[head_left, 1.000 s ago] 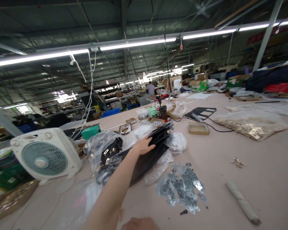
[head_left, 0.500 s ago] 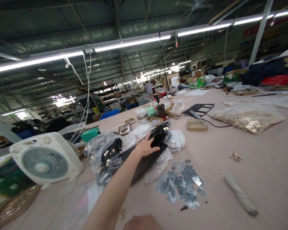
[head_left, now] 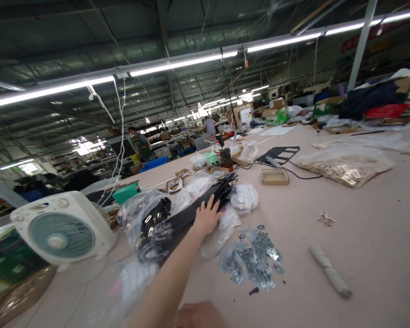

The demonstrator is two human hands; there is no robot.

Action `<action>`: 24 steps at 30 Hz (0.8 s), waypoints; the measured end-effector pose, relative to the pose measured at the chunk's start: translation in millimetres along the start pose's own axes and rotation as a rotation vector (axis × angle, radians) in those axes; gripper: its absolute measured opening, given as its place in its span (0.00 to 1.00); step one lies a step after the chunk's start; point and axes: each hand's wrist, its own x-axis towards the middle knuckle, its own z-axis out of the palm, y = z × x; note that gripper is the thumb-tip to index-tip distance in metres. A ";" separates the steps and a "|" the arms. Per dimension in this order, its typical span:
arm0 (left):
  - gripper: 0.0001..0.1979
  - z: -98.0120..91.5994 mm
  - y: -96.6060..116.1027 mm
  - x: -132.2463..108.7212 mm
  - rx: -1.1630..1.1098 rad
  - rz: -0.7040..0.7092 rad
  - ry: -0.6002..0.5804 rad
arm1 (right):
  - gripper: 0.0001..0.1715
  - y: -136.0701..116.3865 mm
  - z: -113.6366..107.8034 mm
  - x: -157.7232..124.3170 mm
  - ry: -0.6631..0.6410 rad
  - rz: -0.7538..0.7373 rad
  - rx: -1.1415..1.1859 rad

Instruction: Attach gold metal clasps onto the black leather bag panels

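My left hand (head_left: 207, 217) lies palm down on a long bundle of black straps (head_left: 187, 214), its fingers spread over the near side of the far end. Beneath and beside the bundle are clear plastic bags; one plastic bag (head_left: 131, 212) holds black tabs with gold-coloured metal ends. At the bottom edge, my right hand (head_left: 200, 315) shows only in part and is blurred, so its fingers cannot be made out. To the right of the bundle lies a pile of small flat metal plates (head_left: 254, 259).
A white box fan (head_left: 63, 228) stands at the left. On the right are a rolled grey cloth (head_left: 330, 271), a few gold-coloured metal pieces (head_left: 326, 219), a shallow cardboard box (head_left: 275, 177) and a big plastic bag of metal parts (head_left: 348, 166). Two people are in the background.
My left hand has shifted slightly nearer on the bundle. The black straps, splayed before, now lie closer together. The view has moved a little.
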 end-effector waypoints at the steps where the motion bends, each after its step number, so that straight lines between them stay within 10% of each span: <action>1: 0.31 4.4 3.2 -3.1 -0.022 0.019 -0.028 | 0.18 -7.2 -8.0 -7.5 0.027 0.009 0.019; 8: 0.30 -30.3 -8.7 -41.4 -0.206 0.209 -0.014 | 0.26 -35.0 -38.8 -33.0 0.148 -0.127 0.166; 15: 0.22 -93.4 -10.4 -163.6 -0.430 0.109 0.268 | 0.18 -47.3 -49.5 -60.5 0.376 -0.242 0.329; 24: 0.20 -54.9 66.1 -331.2 -0.694 -0.197 0.395 | 0.13 -63.6 -49.1 -154.8 0.610 0.015 0.338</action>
